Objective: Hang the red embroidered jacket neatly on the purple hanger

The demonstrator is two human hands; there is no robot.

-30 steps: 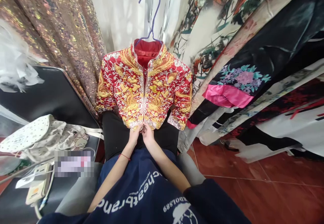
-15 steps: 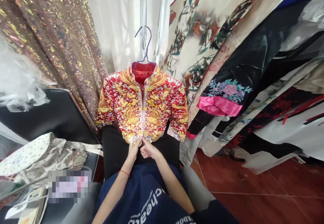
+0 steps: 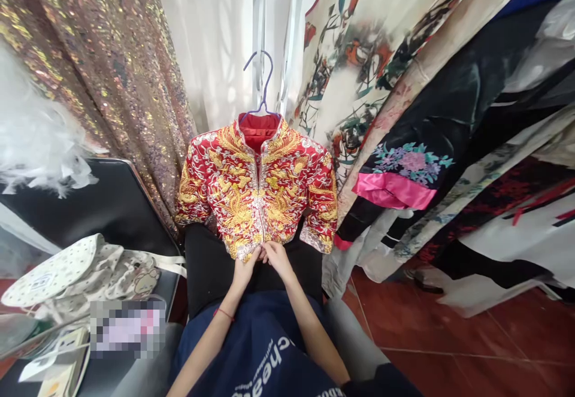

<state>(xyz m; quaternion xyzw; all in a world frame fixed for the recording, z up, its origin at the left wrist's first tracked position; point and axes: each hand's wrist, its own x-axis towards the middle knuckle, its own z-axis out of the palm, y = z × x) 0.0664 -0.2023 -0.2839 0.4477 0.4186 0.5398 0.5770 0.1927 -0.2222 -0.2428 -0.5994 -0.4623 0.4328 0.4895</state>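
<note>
A red jacket [image 3: 256, 187] with heavy gold and silver embroidery lies spread over my black-clad knees, still on a purple wire hanger [image 3: 260, 85]. My left hand [image 3: 245, 267] pinches the left side of the jacket's bottom hem at the centre front opening. Right beside it, my right hand [image 3: 275, 257] pinches the other side of the opening. The two hands touch each other at the hem. A thin red string circles my left wrist.
A sequined gold curtain [image 3: 103, 79] and white sheer fabric hang behind. Patterned robes [image 3: 426, 115] hang at the right over a red tile floor [image 3: 471, 349]. At the left a black chair [image 3: 90, 205] holds a dotted white bag [image 3: 76, 268].
The view has tilted, so the jacket sits lower in the picture. My right hand has come back up from just below the hem to grip it beside my left hand.
</note>
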